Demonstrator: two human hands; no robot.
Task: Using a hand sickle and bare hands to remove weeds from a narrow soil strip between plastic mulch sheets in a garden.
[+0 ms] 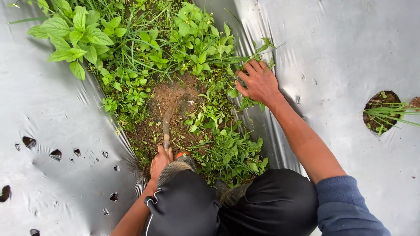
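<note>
Black trousers point(245, 205) over two bent knees filled the bottom of the view, with a blue sleeve point(345, 209) pushed up the right arm. Just beyond the knees, the left hand point(160, 161) was wrapped around the handle of a hand tool point(166, 126), fingers curled tight on it. That tool was thin, brownish and caked with dirt, its far end blurred against a scraped patch of bare brown soil point(173, 98) in the middle of the strip, so its blade shape could not be told. The right hand point(259, 82) reached farther out, fingers bent and slightly spread, closing on a clump of weeds point(251, 59) at the right edge of the strip, where the greenery met the silver plastic sheet point(337, 57). Leafy weeds and grass crowded the furrow on both sides of the bare patch. Small tears dotted the sheet at left, and a round hole point(381, 111) at right showed soil and grass blades.
</note>
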